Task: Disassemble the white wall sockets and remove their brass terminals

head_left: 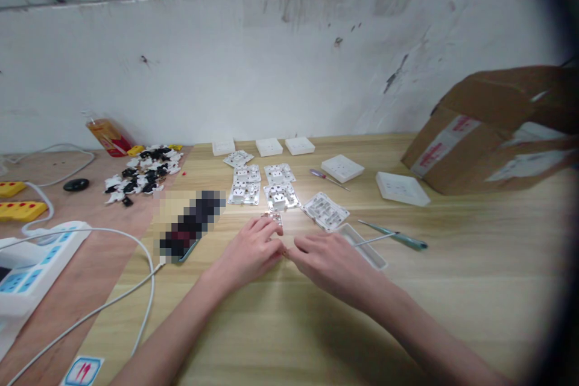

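Observation:
My left hand (259,245) is closed, its fingertips pinched low over the wooden tabletop. The thumb and fingers of my right hand (329,259) meet it there, also closed. Something tiny and brassy seems to show between them, too small to name. Just beyond my left fingers lies a small part with metal pieces (274,218), partly covered. Behind it are several opened socket panels (279,196), with another panel (325,211) lying back-up. Beside my right hand is a shallow translucent tray (375,258); a thin rod (377,239) crosses it, and I cannot tell whether I hold it.
Several white covers (342,167) lie toward the wall. A green-handled screwdriver (409,241) and a small purple-handled screwdriver (318,174) are at right. A cardboard box (488,132) stands far right. At left are a phone (190,250), a white cable (151,283) and a black-and-white parts pile (145,172).

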The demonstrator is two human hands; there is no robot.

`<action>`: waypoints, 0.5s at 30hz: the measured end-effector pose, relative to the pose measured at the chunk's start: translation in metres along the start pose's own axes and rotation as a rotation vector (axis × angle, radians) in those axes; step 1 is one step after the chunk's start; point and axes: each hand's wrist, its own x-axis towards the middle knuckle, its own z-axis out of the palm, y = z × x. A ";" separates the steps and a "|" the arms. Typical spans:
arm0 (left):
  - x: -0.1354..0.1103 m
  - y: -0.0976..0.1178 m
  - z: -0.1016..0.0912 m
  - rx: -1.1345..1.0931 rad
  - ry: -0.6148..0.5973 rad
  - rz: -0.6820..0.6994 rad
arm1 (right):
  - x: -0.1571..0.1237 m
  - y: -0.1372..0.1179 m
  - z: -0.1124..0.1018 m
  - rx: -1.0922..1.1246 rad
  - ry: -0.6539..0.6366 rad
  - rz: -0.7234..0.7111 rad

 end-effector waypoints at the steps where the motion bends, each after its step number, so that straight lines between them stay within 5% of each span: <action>1: -0.001 0.001 -0.001 -0.010 -0.019 -0.008 | -0.001 -0.002 0.001 0.010 -0.003 -0.004; 6: -0.009 0.003 -0.010 -0.082 -0.054 -0.070 | -0.006 0.004 -0.016 0.163 0.084 0.040; 12: -0.016 0.004 -0.018 -0.161 -0.050 -0.157 | -0.025 0.022 -0.085 0.364 0.477 0.155; 15: -0.015 0.005 -0.014 -0.145 -0.077 -0.162 | -0.026 0.023 -0.100 0.431 0.638 0.233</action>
